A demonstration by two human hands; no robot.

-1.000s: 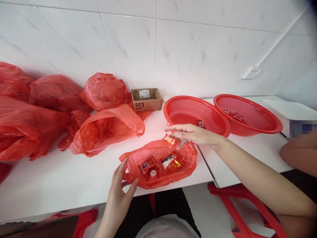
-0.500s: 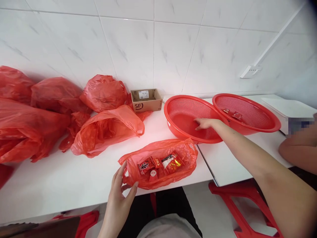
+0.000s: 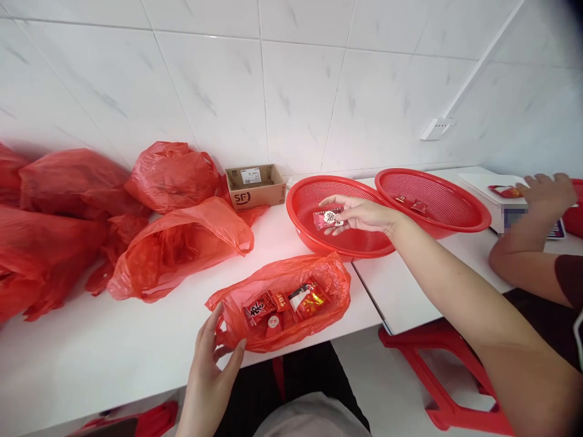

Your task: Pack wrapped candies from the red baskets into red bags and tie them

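My right hand [image 3: 359, 215] is over the nearer red basket [image 3: 314, 233], pinching a small red and white candy packet [image 3: 328, 218] between fingers and thumb. My left hand [image 3: 210, 358] rests at the left edge of an open red plastic bag [image 3: 328, 285] near the table's front edge, its fingers spread and touching the plastic. Inside that bag lie several red wrapped candies [image 3: 282, 303].
A second red basket [image 3: 455, 212] with a few packets stands to the right. A small cardboard box [image 3: 255, 185] sits by the tiled wall. Several filled red bags [image 3: 173, 176] crowd the left side. Another person's hand [image 3: 546, 194] rests on a white scale at right. Red stools stand below.
My right hand went from above the bag into the nearer basket and now holds a candy packet lifted over it. My view shifted right. The other person's hand came into view.
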